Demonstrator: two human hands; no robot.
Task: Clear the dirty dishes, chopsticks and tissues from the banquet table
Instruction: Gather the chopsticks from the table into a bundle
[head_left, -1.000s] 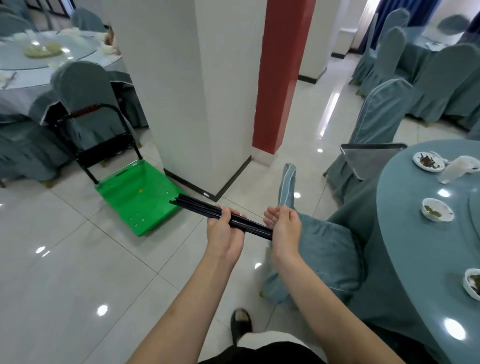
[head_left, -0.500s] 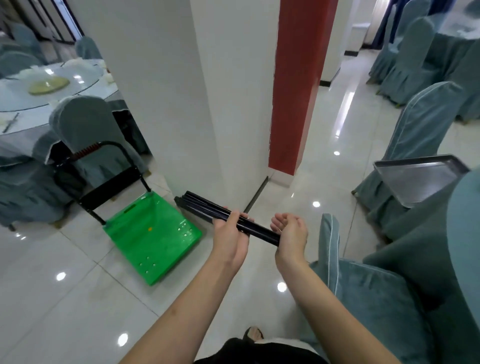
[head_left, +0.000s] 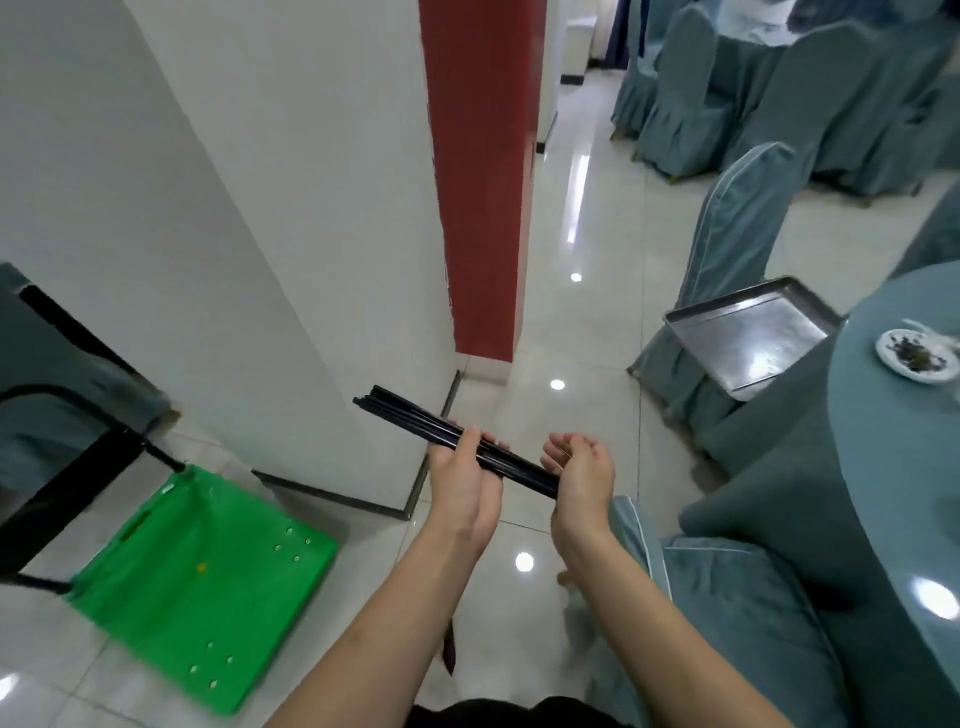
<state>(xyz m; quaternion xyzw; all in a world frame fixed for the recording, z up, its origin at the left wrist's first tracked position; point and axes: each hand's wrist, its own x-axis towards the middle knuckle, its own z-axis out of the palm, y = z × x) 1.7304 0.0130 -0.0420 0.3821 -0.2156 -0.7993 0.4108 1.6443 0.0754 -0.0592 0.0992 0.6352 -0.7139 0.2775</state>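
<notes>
Chopsticks (head_left: 457, 441) are sitting bundled in my left hand (head_left: 464, 480) grip, curled round them over the floor, while my right hand (head_left: 582, 467) is cupping their near ends, and I'm fearing loose ones slipping out.

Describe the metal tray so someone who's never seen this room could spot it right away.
Start at the round teal banquet table on the right. At its far left edge, a covered chair stands; the metal tray rests on its seat. It is the only shiny silver rectangle among matte teal fabric.
</notes>
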